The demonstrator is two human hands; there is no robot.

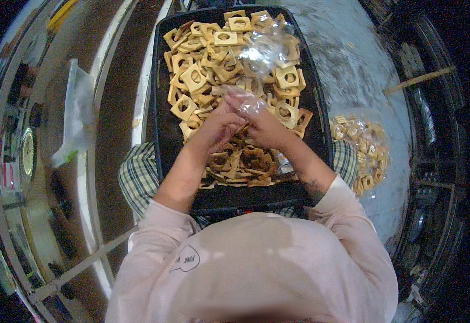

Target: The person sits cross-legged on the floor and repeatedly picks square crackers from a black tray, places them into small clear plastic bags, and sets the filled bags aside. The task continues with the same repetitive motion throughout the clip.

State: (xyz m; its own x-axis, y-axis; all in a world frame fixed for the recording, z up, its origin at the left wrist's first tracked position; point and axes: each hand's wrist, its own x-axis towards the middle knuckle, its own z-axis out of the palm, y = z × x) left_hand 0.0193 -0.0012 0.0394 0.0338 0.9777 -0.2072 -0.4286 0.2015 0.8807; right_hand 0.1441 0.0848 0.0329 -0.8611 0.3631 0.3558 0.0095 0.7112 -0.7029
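Observation:
A black tray [324, 121] in front of me holds a heap of thin, square, yellow-brown snack pieces [194, 78], each with a round hole. Darker brown pieces [255, 159] gather at its near end. Clear plastic film, apparently a bag [265, 52], covers the heap's far right part. My left hand [223, 125] and my right hand [255, 117] meet over the middle of the heap, fingers crossing close together. Shiny plastic lies against my right hand's fingers. Blur and overlap hide whether either hand grips the plastic or a piece.
On the grey floor at right stands a clear bag filled with similar pieces [366, 153]. A translucent plastic bag [77, 109] hangs or lies at left, beside pale metal rails [108, 44]. Checked cloth over my knees [138, 177] flanks the tray. A stick [418, 80] juts out at far right.

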